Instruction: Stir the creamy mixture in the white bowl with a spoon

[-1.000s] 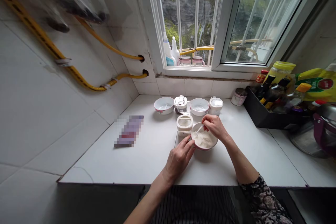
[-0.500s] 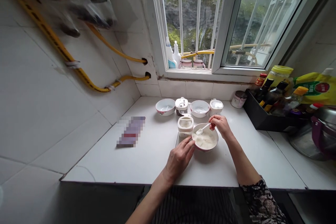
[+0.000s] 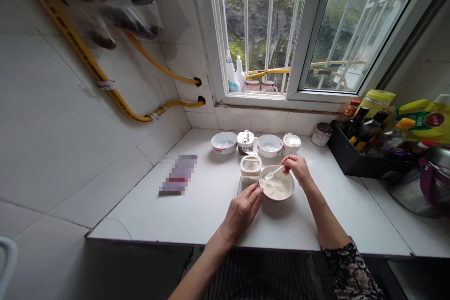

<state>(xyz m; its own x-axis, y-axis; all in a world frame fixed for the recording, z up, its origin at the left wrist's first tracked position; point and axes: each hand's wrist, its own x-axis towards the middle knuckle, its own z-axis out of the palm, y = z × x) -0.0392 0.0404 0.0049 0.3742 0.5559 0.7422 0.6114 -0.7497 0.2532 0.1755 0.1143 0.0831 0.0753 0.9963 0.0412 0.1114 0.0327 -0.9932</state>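
A bowl point(image 3: 276, 195) of white grainy powder stands on the counter in front of me. My left hand point(image 3: 243, 208) grips its left rim between thumb and fingers. Pinched in my right hand point(image 3: 296, 168) is the handle of a small white spoon point(image 3: 269, 176), its scoop tilted over the powder at the bowl's left side. Whether the scoop touches the powder is hard to tell. Just left of the bowl sits a white seasoning jar point(image 3: 251, 176) with a clear lid, pale contents showing inside.
Behind are two white bowls, the left bowl point(image 3: 224, 143) and right bowl point(image 3: 269, 146), a dark-filled jar point(image 3: 245, 142) and a white jar point(image 3: 291, 143). A black box point(image 3: 355, 157) of bottles and a metal pot point(image 3: 411, 192) stand right. A blurred purple packet point(image 3: 178, 176) lies left.
The whole view has shifted slightly, so things appear a little further right. Both hands keep their hold, and the spoon stays over the bowl.
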